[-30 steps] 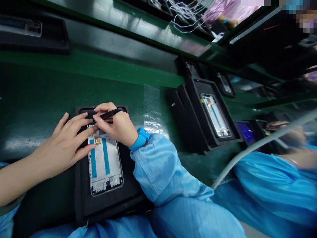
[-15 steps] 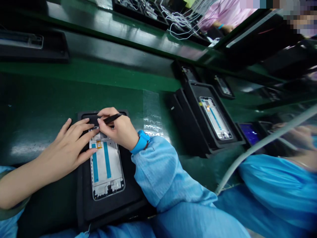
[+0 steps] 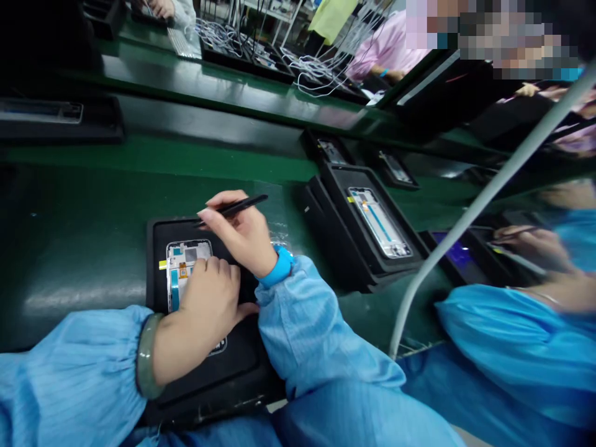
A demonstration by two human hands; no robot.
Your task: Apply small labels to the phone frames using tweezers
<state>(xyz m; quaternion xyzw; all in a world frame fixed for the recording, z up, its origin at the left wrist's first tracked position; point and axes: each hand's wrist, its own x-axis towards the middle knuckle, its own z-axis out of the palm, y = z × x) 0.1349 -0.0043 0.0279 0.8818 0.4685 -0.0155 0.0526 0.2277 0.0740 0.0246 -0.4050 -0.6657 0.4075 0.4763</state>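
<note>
A phone frame (image 3: 175, 292) with blue strips and a yellow tab at its upper left lies in a black tray (image 3: 156, 248). My left hand (image 3: 212, 295) reaches across the frame, its fingers curled near the right edge; whatever is under them is hidden. Above the frame's upper right corner, my right hand (image 3: 242, 233) grips a dark slim tool (image 3: 246, 203), apart from the frame.
Stacked black trays (image 3: 321, 230) with another phone frame (image 3: 382, 223) stand to the right. A pale curved tube (image 3: 465, 211) rises beside them. Farther right are a co-worker's hand (image 3: 535, 248) and blue sleeve. White cables (image 3: 316, 71) lie at the back.
My left hand has moved right across the frame and its fingers have curled. My right hand has lifted away from the frame's top with the tool. A yellow tab now shows at the frame's left.
</note>
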